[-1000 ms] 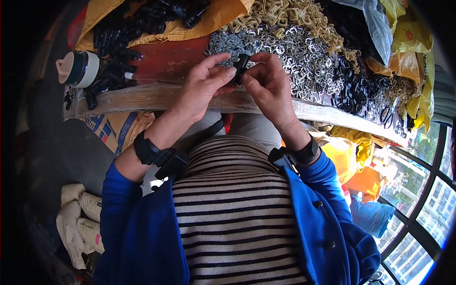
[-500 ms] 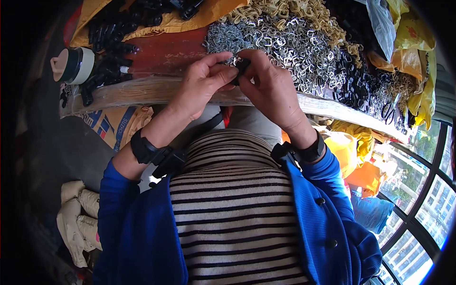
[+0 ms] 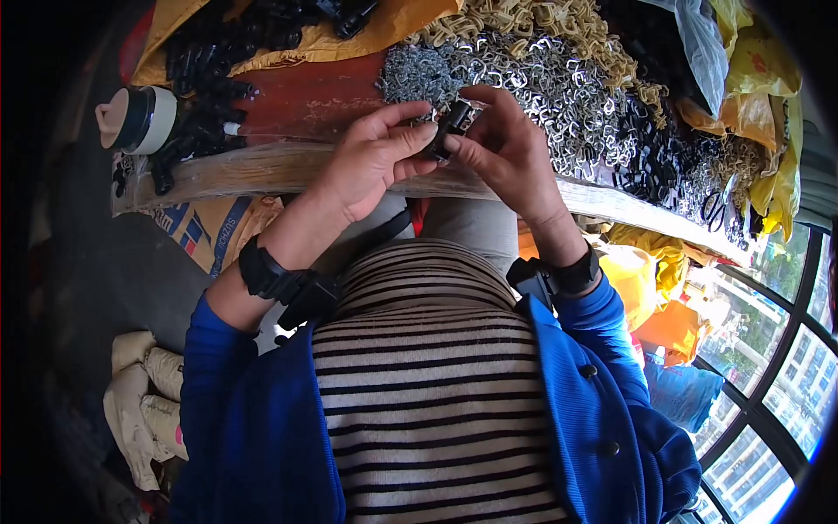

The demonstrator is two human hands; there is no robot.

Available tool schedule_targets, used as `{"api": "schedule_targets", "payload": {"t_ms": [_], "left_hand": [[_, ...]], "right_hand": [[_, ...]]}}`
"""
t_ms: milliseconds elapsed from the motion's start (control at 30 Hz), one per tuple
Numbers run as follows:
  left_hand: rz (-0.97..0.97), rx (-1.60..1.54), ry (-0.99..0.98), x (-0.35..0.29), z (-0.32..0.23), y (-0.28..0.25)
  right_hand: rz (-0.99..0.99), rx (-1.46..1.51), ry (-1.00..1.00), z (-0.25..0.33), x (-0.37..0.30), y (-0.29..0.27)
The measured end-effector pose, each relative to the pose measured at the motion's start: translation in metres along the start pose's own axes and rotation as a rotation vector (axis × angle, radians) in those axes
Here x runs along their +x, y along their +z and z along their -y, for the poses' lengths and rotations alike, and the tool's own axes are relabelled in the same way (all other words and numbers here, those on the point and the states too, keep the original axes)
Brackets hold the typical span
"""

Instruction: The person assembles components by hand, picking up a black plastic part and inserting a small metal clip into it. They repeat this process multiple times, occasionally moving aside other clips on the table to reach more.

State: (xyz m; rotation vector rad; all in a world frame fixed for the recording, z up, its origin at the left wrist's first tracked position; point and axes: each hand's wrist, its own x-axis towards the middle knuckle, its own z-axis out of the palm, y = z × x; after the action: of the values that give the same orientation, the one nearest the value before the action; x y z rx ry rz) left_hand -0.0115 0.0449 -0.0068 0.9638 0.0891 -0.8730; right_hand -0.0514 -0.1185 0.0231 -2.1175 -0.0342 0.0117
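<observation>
A small black plastic tubular part is held at a tilt between my two hands, just over the near edge of the table. My left hand pinches its lower end between thumb and fingers. With the thumb pressed on its side and the index finger by its upper end, my right hand grips it too. Just beyond my fingertips lie a mound of small grey metal pieces and a wide heap of shiny silver U-shaped clips. Whether a small clip sits in my right fingers cannot be made out.
Black plastic tubular parts lie at the left, beside a white and dark green lidded cup. Beige clips are heaped at the back. Black-handled scissors lie at the right, near yellow bags. The wooden table edge is plastic-wrapped.
My right hand has turned and its fingers have opened out a little, showing more of the black part. The part now stands more upright. My left hand has barely moved.
</observation>
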Motion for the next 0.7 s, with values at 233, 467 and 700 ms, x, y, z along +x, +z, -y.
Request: {"api": "schedule_targets", "payload": {"t_ms": [233, 467, 700], "left_hand": [[0.006, -0.013, -0.02, 0.001, -0.001, -0.002], [-0.012, -0.047, 0.02, 0.002, 0.001, 0.0], [-0.016, -0.038, -0.015, 0.0, -0.003, 0.002]], "right_hand": [[-0.02, 0.361, 0.021, -0.019, -0.01, -0.002], [0.051, -0.125, -0.463, -0.013, -0.011, -0.003], [0.101, -0.32, -0.438, -0.004, -0.011, -0.007]]}}
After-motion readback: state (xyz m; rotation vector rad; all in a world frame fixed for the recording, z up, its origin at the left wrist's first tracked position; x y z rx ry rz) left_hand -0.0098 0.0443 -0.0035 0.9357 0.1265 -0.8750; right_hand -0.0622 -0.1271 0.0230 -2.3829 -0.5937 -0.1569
